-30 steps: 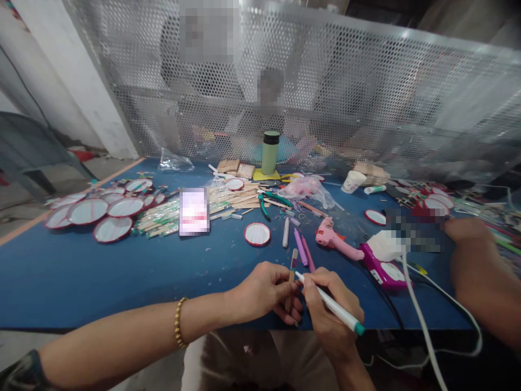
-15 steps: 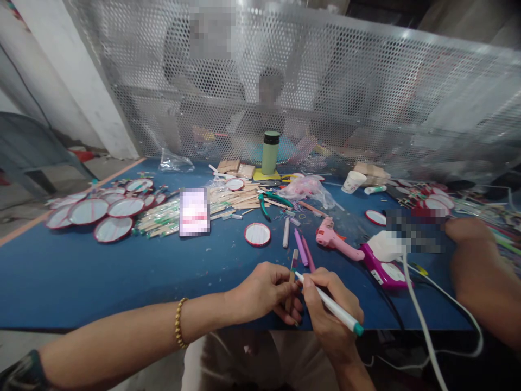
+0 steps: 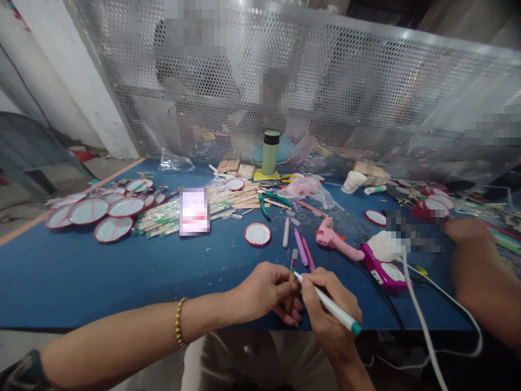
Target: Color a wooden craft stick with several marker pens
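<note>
Between the fingers of my left hand (image 3: 266,293) stands a flat wooden craft stick (image 3: 293,259), its upper end banded in purple and green. My right hand (image 3: 331,312) grips a white marker (image 3: 334,305) with a green end, and the marker's tip touches or nearly touches the stick's green band. Just beyond my hands lie a purple marker (image 3: 301,247), a darker pink-purple marker (image 3: 308,252) and a grey-white marker (image 3: 286,232). A round white disc with a red rim (image 3: 258,234) rests to their left.
A pink glue gun (image 3: 337,239) and a magenta power strip (image 3: 380,266) with white cables lie right, near another person's arm (image 3: 476,277). Red-rimmed discs (image 3: 87,210) pile up left, beside wooden sticks (image 3: 163,217). Pliers (image 3: 264,207), a green bottle (image 3: 270,155) and a paper cup (image 3: 353,182) stand farther back.
My right hand and the marker have shifted very slightly to the left along the stick. My left hand and the stick stay almost where they were.
</note>
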`<state>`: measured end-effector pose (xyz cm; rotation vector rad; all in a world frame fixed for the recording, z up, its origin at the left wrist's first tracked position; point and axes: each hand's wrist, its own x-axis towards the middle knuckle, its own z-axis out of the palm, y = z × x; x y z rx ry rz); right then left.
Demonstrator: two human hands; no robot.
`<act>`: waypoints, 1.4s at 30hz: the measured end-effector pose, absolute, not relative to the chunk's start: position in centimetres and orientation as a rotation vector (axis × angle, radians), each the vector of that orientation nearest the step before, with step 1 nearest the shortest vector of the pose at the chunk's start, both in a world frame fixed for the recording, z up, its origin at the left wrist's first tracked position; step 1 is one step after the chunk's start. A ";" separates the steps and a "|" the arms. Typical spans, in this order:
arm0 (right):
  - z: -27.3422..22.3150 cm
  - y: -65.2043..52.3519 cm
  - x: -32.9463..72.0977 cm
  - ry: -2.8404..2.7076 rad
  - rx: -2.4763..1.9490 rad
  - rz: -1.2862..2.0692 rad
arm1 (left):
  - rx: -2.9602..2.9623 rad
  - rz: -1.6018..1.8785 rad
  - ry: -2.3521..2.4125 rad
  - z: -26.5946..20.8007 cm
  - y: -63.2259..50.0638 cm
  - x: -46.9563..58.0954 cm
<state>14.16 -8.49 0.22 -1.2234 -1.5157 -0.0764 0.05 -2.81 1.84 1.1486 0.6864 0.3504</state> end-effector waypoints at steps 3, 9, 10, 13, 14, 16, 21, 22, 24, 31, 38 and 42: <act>0.3 -8.5 14.4 -1.509 -1.235 -0.038 | 1.153 0.352 0.683 1.9 -2.8 0.0; 0.6 -8.6 14.7 -1.518 -1.234 -0.009 | 1.159 0.345 0.681 1.7 -2.8 0.0; 0.6 -8.6 14.7 -1.513 -1.230 -0.015 | 1.161 0.344 0.680 1.8 -2.8 0.0; 0.6 -8.6 14.5 -1.517 -1.233 -0.011 | 1.169 0.347 0.679 1.8 -2.8 -0.1; 0.7 -8.6 14.5 -1.534 -1.223 -0.004 | 1.171 0.349 0.680 1.8 -2.8 -0.1; 0.7 -8.6 14.4 -1.547 -1.226 -0.005 | 1.171 0.349 0.679 1.8 -2.8 0.0; 0.8 -8.7 14.6 -1.515 -1.243 -0.034 | 1.160 0.350 0.680 1.7 -2.8 0.0; 0.8 -8.7 14.6 -1.522 -1.234 -0.032 | 1.161 0.350 0.679 1.7 -2.8 0.0; 0.8 -8.7 14.7 -1.538 -1.229 -0.023 | 1.161 0.351 0.676 1.6 -2.8 0.0; 0.7 -8.6 14.5 -1.535 -1.228 -0.040 | 1.164 0.349 0.673 1.4 -2.7 0.0; 0.6 -8.6 14.3 -1.508 -1.209 -0.052 | 1.159 0.341 0.667 1.5 -2.7 0.0; 0.5 -8.6 14.0 -1.457 -1.247 -0.048 | 1.158 0.336 0.675 1.5 -2.7 0.1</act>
